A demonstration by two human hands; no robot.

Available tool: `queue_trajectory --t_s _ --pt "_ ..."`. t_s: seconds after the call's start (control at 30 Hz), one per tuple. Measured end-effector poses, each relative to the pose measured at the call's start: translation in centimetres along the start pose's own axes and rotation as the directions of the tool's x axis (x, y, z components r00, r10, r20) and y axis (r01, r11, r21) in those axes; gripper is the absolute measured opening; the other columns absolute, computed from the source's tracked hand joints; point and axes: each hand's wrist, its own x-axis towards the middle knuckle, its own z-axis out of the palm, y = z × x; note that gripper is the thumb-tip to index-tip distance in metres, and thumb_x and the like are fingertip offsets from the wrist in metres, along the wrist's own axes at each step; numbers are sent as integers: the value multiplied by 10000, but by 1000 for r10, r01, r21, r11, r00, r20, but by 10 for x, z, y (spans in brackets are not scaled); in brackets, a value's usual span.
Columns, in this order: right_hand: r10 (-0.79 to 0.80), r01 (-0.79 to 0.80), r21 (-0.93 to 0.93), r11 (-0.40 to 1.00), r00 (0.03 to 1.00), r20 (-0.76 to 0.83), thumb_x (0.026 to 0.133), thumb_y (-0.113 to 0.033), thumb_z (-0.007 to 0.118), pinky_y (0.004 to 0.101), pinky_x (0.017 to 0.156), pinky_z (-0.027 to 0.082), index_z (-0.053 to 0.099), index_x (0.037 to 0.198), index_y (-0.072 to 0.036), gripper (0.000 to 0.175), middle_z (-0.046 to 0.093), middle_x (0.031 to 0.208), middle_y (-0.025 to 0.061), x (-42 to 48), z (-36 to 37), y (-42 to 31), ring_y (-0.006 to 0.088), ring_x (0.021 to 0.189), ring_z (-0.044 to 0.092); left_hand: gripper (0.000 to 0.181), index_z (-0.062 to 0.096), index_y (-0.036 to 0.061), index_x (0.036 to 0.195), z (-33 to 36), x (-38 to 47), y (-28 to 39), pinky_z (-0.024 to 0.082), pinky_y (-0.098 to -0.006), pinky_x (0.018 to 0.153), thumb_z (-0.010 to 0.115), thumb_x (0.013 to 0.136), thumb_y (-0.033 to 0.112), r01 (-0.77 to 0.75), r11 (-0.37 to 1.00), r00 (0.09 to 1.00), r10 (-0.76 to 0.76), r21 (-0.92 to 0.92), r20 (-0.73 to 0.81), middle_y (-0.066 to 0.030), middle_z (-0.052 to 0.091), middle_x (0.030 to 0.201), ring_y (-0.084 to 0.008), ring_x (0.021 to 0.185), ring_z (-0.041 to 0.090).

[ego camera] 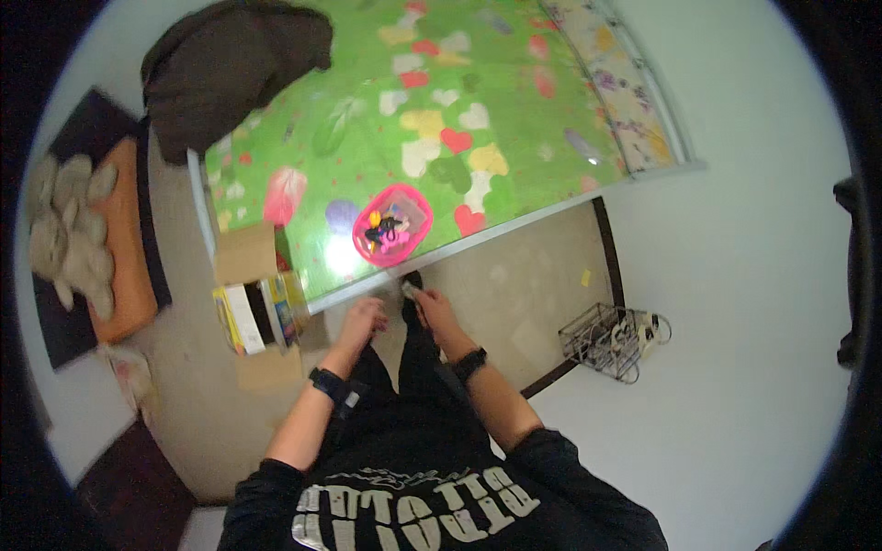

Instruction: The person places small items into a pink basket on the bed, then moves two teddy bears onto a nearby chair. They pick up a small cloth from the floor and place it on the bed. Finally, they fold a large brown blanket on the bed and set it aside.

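Both my hands are low in front of my body, just below the near edge of the bed-like surface. My right hand (437, 311) pinches a small pale object (409, 288), too blurred to name, between thumb and fingers. Beside it, a short gap away, my left hand (362, 322) has loosely curled fingers; whether they hold anything is unclear. Just beyond the hands stands a pink plastic basket (426, 224) near the edge. Inside it lie several small items, among them a black one (389, 226) and a pink one (394, 240).
A green heart-patterned sheet (358, 155) covers the surface. An open cardboard box (247, 253) stands at its left corner. A dark garment (231, 65) lies at the far left. Plush toys (69, 237) sit further left. A wire rack (598, 341) is at the right.
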Motion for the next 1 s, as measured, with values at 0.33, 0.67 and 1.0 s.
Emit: queue_trajectory --t_s 0.33,0.67,1.0 --pt "-84 161 -422 892 977 195 848 -385 680 360 567 464 645 950 -1 399 638 742 108 208 36 22 203 642 605 339 563 85 1219 3 18 -23 479 -289 699 454 991 311 50 941 863 -210 -335 -459 -49 658 932 -145 823 635" --pt "-409 470 -603 644 878 248 839 -265 660 368 642 513 620 1104 -24 360 669 875 116 266 52 28 234 683 631 331 484 72 1254 -16 -32 -37 463 -284 708 466 944 189 -136 907 659 -218 -399 -720 -62 670 933 -138 803 627" --pt "118 46 -395 918 917 382 937 -331 596 390 619 526 545 1217 -104 364 624 1020 63 172 25 -2 227 779 647 328 594 91 1169 -62 -123 -43 461 -270 700 523 958 333 -236 874 680 -165 -426 -715 -32 660 935 -121 830 620"
